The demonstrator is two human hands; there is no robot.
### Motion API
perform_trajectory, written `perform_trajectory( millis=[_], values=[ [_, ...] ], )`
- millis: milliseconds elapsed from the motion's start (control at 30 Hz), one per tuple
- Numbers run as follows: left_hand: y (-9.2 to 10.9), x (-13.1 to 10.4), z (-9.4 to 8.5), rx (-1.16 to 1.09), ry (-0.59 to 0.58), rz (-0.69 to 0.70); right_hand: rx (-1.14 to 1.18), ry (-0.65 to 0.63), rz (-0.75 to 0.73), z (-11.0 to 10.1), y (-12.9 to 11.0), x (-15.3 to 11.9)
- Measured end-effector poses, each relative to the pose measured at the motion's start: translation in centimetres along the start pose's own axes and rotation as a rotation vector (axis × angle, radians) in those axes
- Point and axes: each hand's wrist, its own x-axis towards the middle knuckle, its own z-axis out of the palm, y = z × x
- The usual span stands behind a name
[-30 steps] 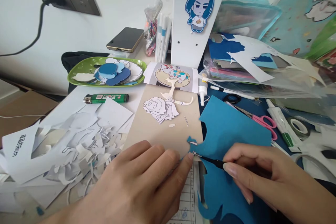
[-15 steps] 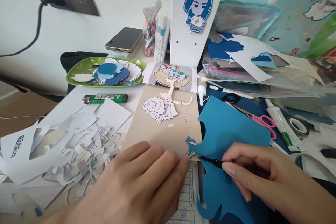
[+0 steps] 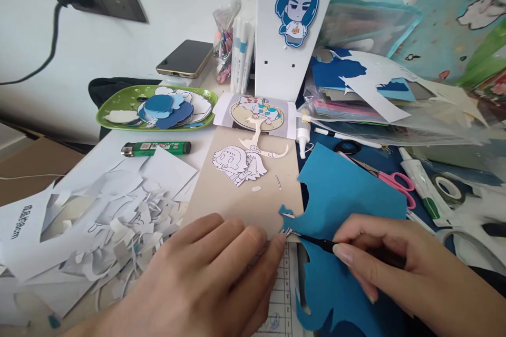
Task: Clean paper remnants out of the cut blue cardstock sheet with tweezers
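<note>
Between thumb and fingers my right hand (image 3: 379, 258) pinches black tweezers (image 3: 318, 243). Their tip touches a small white-and-blue paper piece (image 3: 288, 231) at the edge of the beige board (image 3: 237, 205). My left hand (image 3: 213, 268) lies over the board's lower edge, its index fingertip against that same piece; its fingers are close together, and whether they grip it is hard to see. A cut blue sheet (image 3: 351, 189) spreads under and beyond the tweezers. Higher on the board rests a line-drawn paper figure (image 3: 239, 164), with a cream cutout (image 3: 258, 134) above it.
White paper scraps (image 3: 134, 221) cover the left side, with a green lighter (image 3: 156, 148) behind them. A green plate (image 3: 108, 108) holds paper cutouts. Pink-handled scissors (image 3: 397, 181), a glue bottle (image 3: 303, 134) and a white tube (image 3: 422, 184) lie at right.
The camera view has shifted very slightly. Both hands and the tweezers stay in nearly the same place, with the tip still at the small paper piece.
</note>
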Motion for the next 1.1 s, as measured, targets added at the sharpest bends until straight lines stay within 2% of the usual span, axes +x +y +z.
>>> perform_trajectory(
  millis=[767, 967, 1100],
  values=[
    [0.11, -0.33, 0.10, -0.009, -0.076, 0.023, 0.024, 0.022, 0.002, -0.13, 0.14, -0.13],
    [0.07, -0.19, 0.21, -0.018, -0.080, 0.014, -0.035, 0.145, 0.004, -0.73, 0.64, -0.50],
    [0.04, 0.01, 0.58, -0.026, -0.033, -0.008, -0.045, 0.160, -0.004, -0.95, 0.73, -0.68]
  ],
)
